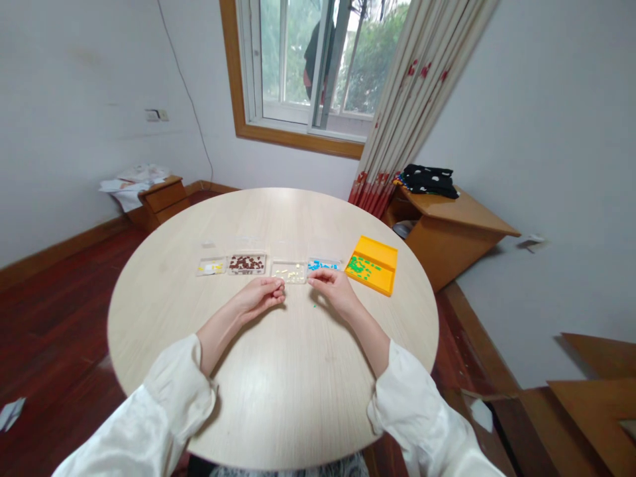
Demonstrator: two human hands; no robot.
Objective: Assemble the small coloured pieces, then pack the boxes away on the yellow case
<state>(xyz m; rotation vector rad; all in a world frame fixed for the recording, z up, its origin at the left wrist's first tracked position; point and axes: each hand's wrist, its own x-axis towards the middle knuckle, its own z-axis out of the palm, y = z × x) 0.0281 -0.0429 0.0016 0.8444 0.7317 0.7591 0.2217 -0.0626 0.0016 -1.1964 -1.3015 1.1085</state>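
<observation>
My left hand (262,296) is closed in a pinch just in front of the clear box of cream pieces (289,272); what its fingertips hold is too small to make out. My right hand (332,286) pinches at that box's right corner, in front of a clear box of blue pieces (322,264), its fingertip contents also unclear. Left of the cream pieces stand a clear box of dark brown pieces (247,264) and one with yellow pieces (211,266). An open yellow case (380,283) with small green pieces (360,267) lies at the right. One tiny green piece (315,306) rests near my right hand.
Everything stands on a round pale wooden table (278,391). Behind it are a window (318,66) and a curtain (397,99). A wooden cabinet (462,218) with black cloth (430,181) stands at the right, a small drawer unit (166,199) with papers at the left.
</observation>
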